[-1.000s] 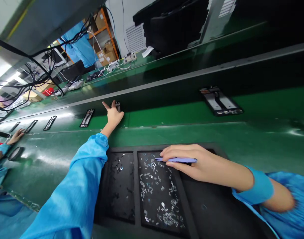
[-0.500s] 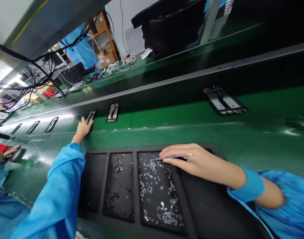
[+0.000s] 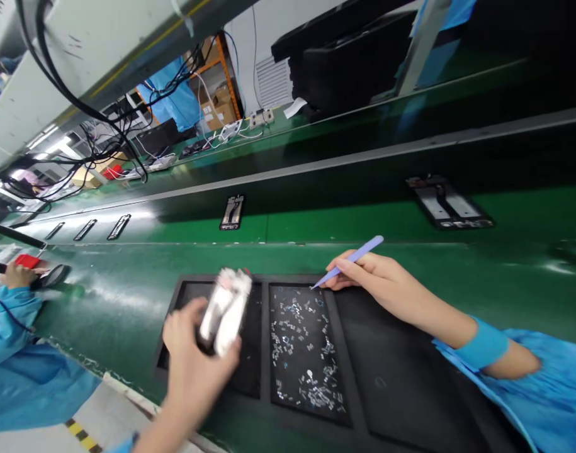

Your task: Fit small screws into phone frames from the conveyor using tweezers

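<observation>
My left hand grips a phone screen assembly by its edges, its pale inner side facing up; motion blurs both. It is held above the left compartments of a black tray. My right hand pinches purple tweezers, their tip pointing down at the upper right corner of the compartment with many tiny silvery parts. Whether the tips hold a part is too small to tell. A blue wrist strap circles my right wrist.
More phone assemblies lie along the green line behind the tray, one nearby, a larger-looking one at right, several farther left. A co-worker's hand is at the far left beside a dark round object. Cables hang at upper left.
My left hand has lifted the phone assembly off the line and brought it toward me over the tray. My right hand has turned the tweezers more upright near the compartment's corner. The view has shifted.
</observation>
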Tool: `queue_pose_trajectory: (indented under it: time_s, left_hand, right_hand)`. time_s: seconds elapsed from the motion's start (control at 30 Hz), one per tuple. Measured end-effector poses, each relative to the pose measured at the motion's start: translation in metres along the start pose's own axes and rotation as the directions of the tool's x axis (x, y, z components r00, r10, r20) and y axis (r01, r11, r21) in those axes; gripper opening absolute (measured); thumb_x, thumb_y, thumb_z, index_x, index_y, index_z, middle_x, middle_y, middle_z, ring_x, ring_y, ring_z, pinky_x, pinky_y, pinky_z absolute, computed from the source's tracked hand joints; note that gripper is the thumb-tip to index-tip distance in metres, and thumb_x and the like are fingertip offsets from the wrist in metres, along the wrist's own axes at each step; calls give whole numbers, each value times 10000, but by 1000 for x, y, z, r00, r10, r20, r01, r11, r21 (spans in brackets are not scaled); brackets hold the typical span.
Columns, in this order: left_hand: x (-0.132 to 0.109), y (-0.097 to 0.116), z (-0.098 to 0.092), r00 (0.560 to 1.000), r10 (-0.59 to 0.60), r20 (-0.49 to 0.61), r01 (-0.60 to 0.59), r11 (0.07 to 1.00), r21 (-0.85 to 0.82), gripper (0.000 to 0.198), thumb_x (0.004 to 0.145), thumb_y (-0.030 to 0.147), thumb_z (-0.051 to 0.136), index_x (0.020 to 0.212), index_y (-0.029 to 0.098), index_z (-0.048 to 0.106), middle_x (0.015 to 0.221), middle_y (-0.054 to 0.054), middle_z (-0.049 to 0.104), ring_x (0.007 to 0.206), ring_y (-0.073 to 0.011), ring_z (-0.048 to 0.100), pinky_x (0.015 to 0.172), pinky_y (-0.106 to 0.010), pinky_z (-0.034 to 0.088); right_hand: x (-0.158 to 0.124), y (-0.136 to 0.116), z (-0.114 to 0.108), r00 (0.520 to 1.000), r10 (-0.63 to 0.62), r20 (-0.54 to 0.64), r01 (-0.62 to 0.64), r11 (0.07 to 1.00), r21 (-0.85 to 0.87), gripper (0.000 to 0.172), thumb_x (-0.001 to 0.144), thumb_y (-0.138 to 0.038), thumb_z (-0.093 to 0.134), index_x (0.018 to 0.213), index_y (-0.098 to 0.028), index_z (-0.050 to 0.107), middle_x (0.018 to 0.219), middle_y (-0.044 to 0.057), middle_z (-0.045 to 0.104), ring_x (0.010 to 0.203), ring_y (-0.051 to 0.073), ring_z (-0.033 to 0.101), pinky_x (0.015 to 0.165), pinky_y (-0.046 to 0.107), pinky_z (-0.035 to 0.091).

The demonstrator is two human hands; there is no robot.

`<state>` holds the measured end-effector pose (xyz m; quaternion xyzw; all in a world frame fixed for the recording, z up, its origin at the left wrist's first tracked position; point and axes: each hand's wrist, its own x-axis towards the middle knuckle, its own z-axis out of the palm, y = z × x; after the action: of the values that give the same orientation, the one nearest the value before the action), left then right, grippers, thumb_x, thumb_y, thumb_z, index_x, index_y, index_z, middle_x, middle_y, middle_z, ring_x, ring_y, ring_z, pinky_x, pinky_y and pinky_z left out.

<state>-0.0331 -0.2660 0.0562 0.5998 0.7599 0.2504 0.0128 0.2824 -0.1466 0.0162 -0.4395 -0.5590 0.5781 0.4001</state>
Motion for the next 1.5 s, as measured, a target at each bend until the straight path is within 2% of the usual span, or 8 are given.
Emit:
queue_pose_trajectory:
  time_s: [0.13, 0.3, 0.43, 0.5, 0.63, 0.8, 1.13, 1.5]
  left_hand:
    - [-97, 32, 29, 998, 56, -5, -56, 997, 61, 675, 750, 403, 689, 1380, 256, 496, 943, -76, 488, 960, -351, 526, 927, -676, 434]
    - [-111, 49, 49, 1000, 11, -6, -10, 986, 166, 954, 783, 513, 688, 1581, 186, 281, 967, -119, 478, 972, -402, 533, 959, -769, 369]
    - [-108, 35, 45, 969, 241, 48, -245, 962, 124, 1014, 748, 622, 710, 1554, 129, 339, 1338, -269, 453, 1257, -503, 441, 941, -698, 456]
    - [-102, 27, 45, 859, 512, -3, -509, 853, 116, 795, 791, 506, 744, 1468, 187, 474, 1448, -228, 449, 1351, -461, 422, 1012, -602, 476]
    - [-79, 13, 50, 526, 848, -72, -840, 531, 112, 485, 864, 347, 727, 1311, 203, 608, 1257, -144, 668, 1268, -350, 590, 1098, -463, 458]
    - [-62, -1, 60, 351, 936, -15, -929, 351, 115, 458, 960, 393, 630, 1373, 210, 554, 1208, -115, 718, 1159, -298, 679, 1076, -445, 493]
    - [-70, 3, 76, 384, 923, -18, -918, 384, 95, 438, 1013, 374, 577, 1425, 233, 527, 1285, -74, 695, 1174, -216, 679, 1105, -351, 487]
    - [-69, 6, 77, 385, 922, -48, -919, 387, 70, 443, 1000, 369, 610, 1412, 217, 549, 1246, -80, 715, 1149, -248, 695, 1006, -353, 571]
  right_hand:
    - [-8, -12, 3, 998, -8, -60, 3, 997, -81, 621, 774, -792, 645, 822, -175, 692, 728, 114, 749, 638, 234, 712, 613, 380, 620]
    - [-39, -56, 27, 960, -262, -98, 186, 861, -473, 509, 963, -641, 493, 703, -252, 692, 728, 81, 721, 606, 213, 691, 538, 334, 574]
    - [-33, -63, 70, 946, -323, -30, 259, 808, -530, 381, 1023, -504, 462, 827, -266, 687, 843, 57, 744, 695, 216, 727, 657, 349, 601]
    - [-20, -51, 89, 963, -270, 11, 240, 838, -489, 329, 1037, -455, 447, 883, -257, 659, 885, 53, 754, 790, 228, 750, 724, 355, 612]
    - [-4, -20, 102, 968, -246, 49, 240, 851, -467, 267, 1052, -381, 413, 927, -250, 610, 900, 44, 745, 791, 199, 746, 733, 333, 619]
    - [-6, -5, 83, 946, -264, 189, 325, 754, -571, 283, 1056, -325, 414, 948, -244, 662, 949, 56, 736, 824, 188, 731, 750, 325, 617]
    - [-6, 0, 71, 919, -326, 221, 388, 653, -650, 250, 1047, -244, 462, 1016, -216, 708, 946, 63, 756, 844, 179, 747, 720, 273, 617]
    - [-6, -8, 72, 892, -349, 288, 446, 571, -689, 165, 1040, -241, 495, 1063, -224, 657, 976, 25, 744, 878, 148, 746, 742, 227, 601]
